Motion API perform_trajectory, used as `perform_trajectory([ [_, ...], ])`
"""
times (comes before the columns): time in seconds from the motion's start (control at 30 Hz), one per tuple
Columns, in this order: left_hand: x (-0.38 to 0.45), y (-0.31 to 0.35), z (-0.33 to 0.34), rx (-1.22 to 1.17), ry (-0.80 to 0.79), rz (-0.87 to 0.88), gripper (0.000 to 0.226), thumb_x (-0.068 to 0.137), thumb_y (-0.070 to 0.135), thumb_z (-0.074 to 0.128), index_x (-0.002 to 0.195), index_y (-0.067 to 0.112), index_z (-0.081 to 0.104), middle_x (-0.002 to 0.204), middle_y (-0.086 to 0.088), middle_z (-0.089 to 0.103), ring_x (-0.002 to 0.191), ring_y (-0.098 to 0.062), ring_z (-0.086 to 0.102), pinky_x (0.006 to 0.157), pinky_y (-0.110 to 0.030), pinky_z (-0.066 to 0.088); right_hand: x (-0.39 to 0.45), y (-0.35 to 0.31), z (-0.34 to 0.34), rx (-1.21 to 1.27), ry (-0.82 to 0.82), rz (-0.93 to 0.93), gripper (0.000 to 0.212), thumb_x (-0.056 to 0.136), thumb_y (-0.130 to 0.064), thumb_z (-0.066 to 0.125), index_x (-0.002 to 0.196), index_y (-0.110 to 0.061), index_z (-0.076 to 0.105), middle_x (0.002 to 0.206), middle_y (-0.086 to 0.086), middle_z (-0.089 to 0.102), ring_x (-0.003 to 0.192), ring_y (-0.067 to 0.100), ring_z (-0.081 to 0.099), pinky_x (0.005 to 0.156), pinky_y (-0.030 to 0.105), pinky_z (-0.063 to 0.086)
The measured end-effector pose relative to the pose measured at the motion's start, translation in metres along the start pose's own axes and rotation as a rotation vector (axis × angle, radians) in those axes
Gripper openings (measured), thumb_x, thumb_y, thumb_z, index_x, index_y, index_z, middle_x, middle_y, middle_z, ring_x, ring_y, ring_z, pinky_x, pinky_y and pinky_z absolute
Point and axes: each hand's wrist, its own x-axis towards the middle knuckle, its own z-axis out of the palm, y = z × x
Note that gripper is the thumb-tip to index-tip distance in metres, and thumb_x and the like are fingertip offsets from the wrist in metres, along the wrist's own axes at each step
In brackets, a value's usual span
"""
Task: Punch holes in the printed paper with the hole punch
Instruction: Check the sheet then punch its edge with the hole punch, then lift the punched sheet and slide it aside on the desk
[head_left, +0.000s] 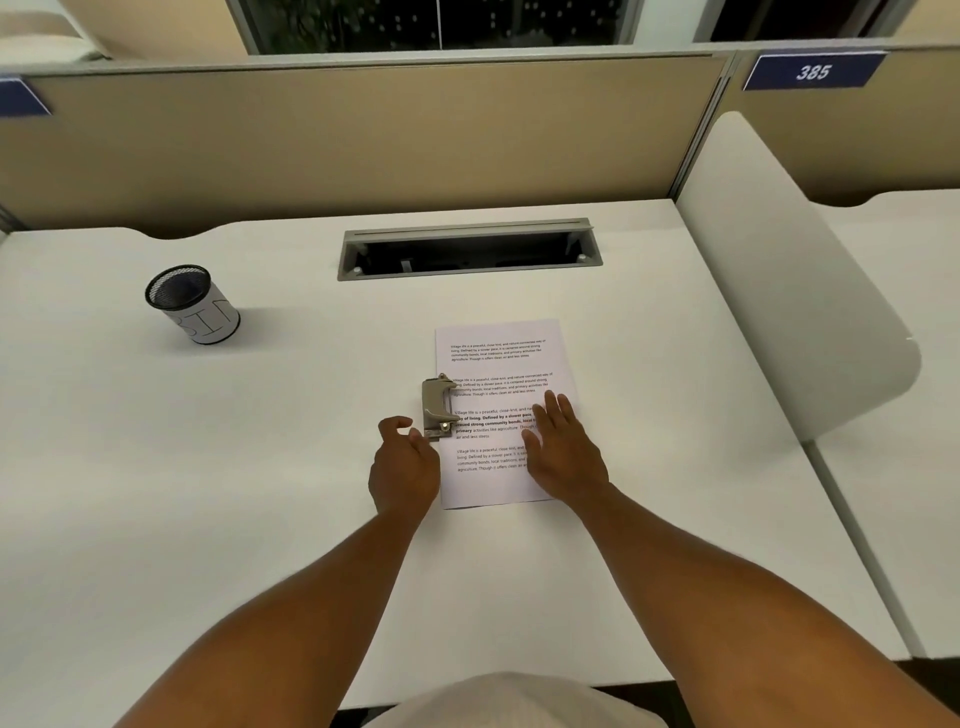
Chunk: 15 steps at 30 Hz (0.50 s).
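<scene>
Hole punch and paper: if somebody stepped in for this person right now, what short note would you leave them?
Left hand: open, fingers curled, right beside the near end of the hole punch; whether it touches is unclear.
Right hand: open, flat on the printed paper, pinning its right side.
The paper lies on the white desk; the punch sits on its left edge, about halfway along.
A mesh cup stands far left, unused.
Done: paper and punch lined up. I can't tell whether any holes exist yet.
Left: press the punch lever, then check the holes.
</scene>
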Motion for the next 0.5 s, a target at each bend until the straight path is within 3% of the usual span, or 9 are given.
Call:
perform_trajectory([
  [0.13, -0.004, 0.0, 0.004, -0.009, -0.019, -0.068, 0.026, 0.099, 0.022, 0.044, 0.124, 0.017, 0.045, 0.086, -0.007, 0.068, 0.09, -0.035, 0.065, 0.072, -0.034, 0.043, -0.003, 0.002, 0.002, -0.009, -0.018, 0.01, 0.051, 0.102, -0.037, 0.031, 0.148, -0.016, 0.029, 0.163, -0.001, 0.011, 0.151, 0.015, 0.004, 0.111, 0.04, 0.035],
  [0.3, -0.008, 0.002, 0.007, -0.052, -0.05, -0.109, 0.031, 0.095, 0.021, 0.05, 0.126, 0.018, 0.044, 0.096, -0.002, 0.073, 0.096, -0.031, 0.066, 0.075, -0.032, 0.043, -0.005, 0.003, 0.003, -0.026, -0.05, 0.019, 0.051, 0.101, -0.036, 0.031, 0.148, -0.016, 0.029, 0.163, -0.002, 0.012, 0.151, 0.014, 0.003, 0.109, 0.041, 0.037],
  [0.5, -0.014, 0.008, 0.013, -0.145, -0.075, -0.225, 0.041, 0.089, 0.03, 0.06, 0.126, 0.021, 0.045, 0.097, 0.004, 0.072, 0.102, -0.027, 0.065, 0.08, -0.032, 0.045, -0.01, 0.006, 0.004, -0.027, -0.043, 0.039, 0.052, 0.101, -0.038, 0.032, 0.148, -0.015, 0.03, 0.162, -0.001, 0.015, 0.15, 0.015, 0.006, 0.113, 0.04, 0.031],
])
